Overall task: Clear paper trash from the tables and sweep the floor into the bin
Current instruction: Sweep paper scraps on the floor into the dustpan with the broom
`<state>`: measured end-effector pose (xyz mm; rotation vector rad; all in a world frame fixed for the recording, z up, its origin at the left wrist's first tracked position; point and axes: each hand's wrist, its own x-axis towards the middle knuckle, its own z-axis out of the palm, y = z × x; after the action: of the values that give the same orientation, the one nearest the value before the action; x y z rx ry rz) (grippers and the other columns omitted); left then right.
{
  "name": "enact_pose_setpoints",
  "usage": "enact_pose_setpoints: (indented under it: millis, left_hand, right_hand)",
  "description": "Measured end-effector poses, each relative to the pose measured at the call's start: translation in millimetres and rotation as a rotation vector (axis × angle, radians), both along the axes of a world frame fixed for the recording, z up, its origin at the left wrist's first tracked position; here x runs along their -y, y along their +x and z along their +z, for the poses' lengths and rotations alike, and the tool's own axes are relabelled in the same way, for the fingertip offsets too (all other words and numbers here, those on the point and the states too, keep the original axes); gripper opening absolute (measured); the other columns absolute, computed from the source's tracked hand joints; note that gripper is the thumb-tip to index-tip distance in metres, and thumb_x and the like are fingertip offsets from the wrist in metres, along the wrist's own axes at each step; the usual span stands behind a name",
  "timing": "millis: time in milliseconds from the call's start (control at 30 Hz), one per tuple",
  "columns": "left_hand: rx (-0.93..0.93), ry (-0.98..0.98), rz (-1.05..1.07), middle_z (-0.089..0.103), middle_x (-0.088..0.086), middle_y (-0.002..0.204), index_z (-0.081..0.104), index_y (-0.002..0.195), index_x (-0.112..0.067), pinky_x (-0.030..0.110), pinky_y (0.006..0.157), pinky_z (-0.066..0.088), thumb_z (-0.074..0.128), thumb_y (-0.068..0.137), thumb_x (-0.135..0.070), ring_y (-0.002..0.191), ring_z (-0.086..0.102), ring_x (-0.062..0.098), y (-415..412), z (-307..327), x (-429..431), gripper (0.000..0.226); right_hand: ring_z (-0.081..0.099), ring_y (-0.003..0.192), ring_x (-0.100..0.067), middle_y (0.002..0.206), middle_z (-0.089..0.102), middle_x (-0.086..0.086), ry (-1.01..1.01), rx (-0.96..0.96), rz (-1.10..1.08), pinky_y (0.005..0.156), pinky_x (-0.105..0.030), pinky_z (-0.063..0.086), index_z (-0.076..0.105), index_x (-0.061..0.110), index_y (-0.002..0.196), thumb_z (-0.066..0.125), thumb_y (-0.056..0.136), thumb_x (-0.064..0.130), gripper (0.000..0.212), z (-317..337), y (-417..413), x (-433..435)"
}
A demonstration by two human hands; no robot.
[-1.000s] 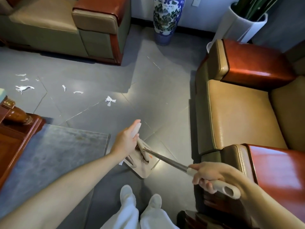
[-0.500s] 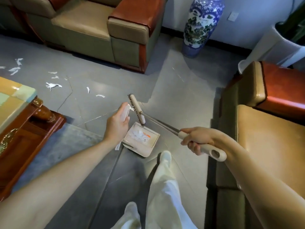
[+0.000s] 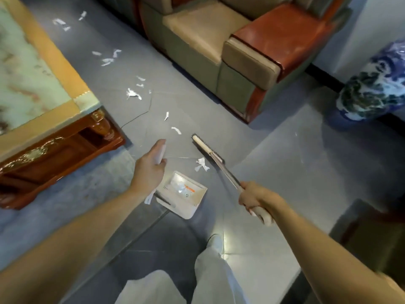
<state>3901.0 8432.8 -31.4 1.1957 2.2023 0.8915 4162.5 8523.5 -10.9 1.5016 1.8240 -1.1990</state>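
Sweeping now: left hand (image 3: 150, 172) grips the dustpan (image 3: 186, 197) handle, right hand (image 3: 255, 198) grips the broom (image 3: 202, 145). Next, brush the paper scrap (image 3: 201, 164) in.

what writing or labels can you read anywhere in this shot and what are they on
Sticker inside the dustpan: an orange band with small print, too blurred to read.
Vase: a blue painted pattern only, no lettering.
Broom and table: no text shows.
Nothing in this view can be read.
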Motion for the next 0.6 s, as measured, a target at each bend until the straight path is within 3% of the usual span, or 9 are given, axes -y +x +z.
enact_pose_setpoints:
  millis: [67,133,200,267,333,433,533,600]
  left_hand:
    - [0.030,-0.041,0.025,0.048,-0.003,0.143,0.039,0.143,-0.032,0.028,0.102,0.037,0.057,0.095,-0.013,0.130,0.046,0.021,-6,2,-14,0.055]
    - [0.071,-0.094,0.063,0.045,-0.002,0.145,0.035,0.145,-0.035,0.032,0.102,0.040,0.055,0.096,-0.016,0.131,0.044,0.022,-13,6,-22,0.056]
    - [0.123,-0.086,0.112,0.042,-0.002,0.147,0.035,0.145,-0.034,0.032,0.102,0.039,0.054,0.096,-0.015,0.132,0.042,0.022,-14,10,-24,0.056]
    - [0.147,-0.055,0.149,0.041,-0.001,0.148,0.036,0.145,-0.032,0.028,0.100,0.036,0.054,0.096,-0.013,0.133,0.040,0.021,-13,12,-26,0.056]
    - [0.134,-0.056,0.164,0.042,0.000,0.148,0.038,0.144,-0.032,0.027,0.100,0.036,0.054,0.096,-0.011,0.132,0.041,0.020,-13,11,-30,0.055]
    - [0.130,-0.053,0.208,0.046,0.004,0.144,0.039,0.143,-0.032,0.025,0.097,0.038,0.055,0.096,-0.011,0.125,0.044,0.014,-17,12,-41,0.054]
    - [0.119,-0.028,0.244,0.047,0.001,0.143,0.037,0.144,-0.034,0.019,0.089,0.037,0.054,0.097,-0.014,0.113,0.041,0.005,-27,12,-60,0.054]
    - [0.116,-0.005,0.272,0.045,-0.001,0.144,0.035,0.144,-0.036,0.015,0.087,0.037,0.053,0.097,-0.016,0.115,0.042,0.005,-35,13,-77,0.054]
  right_hand:
    - [0.061,0.083,-0.022,0.103,0.065,-0.011,-0.040,0.028,0.118,0.057,-0.023,0.042,0.054,0.011,0.125,0.056,0.087,0.010,0.038,-11,-10,-10]
    - [0.061,0.091,-0.023,0.114,0.065,-0.011,-0.116,0.024,0.185,0.069,-0.026,0.048,0.055,0.012,0.128,0.059,0.086,0.013,0.042,-13,-19,-9]
    - [0.064,0.083,-0.021,0.097,0.068,-0.008,-0.215,0.017,0.204,0.070,-0.028,0.050,0.056,0.013,0.127,0.059,0.085,0.013,0.042,-7,-20,-8]
    - [0.053,0.057,-0.016,0.064,0.059,-0.004,-0.354,-0.010,0.114,0.054,-0.025,0.043,0.052,0.011,0.128,0.056,0.086,0.007,0.042,3,-14,-20]
    - [0.037,0.044,-0.013,0.045,0.042,-0.002,-0.481,-0.026,-0.084,0.040,-0.021,0.033,0.051,0.013,0.119,0.050,0.087,-0.001,0.035,15,-7,-42]
    - [0.030,0.035,-0.009,0.044,0.035,0.000,-0.558,-0.055,-0.261,0.035,-0.013,0.030,0.053,0.018,0.108,0.047,0.088,-0.005,0.031,43,-6,-75]
    - [0.033,0.035,-0.010,0.043,0.038,0.000,-0.507,-0.072,-0.219,0.036,-0.014,0.033,0.055,0.014,0.120,0.048,0.086,-0.005,0.039,61,-24,-101]
    - [0.035,0.038,-0.013,0.044,0.041,-0.002,-0.424,-0.070,-0.150,0.038,-0.018,0.035,0.057,0.011,0.117,0.049,0.085,-0.004,0.037,67,-44,-123]
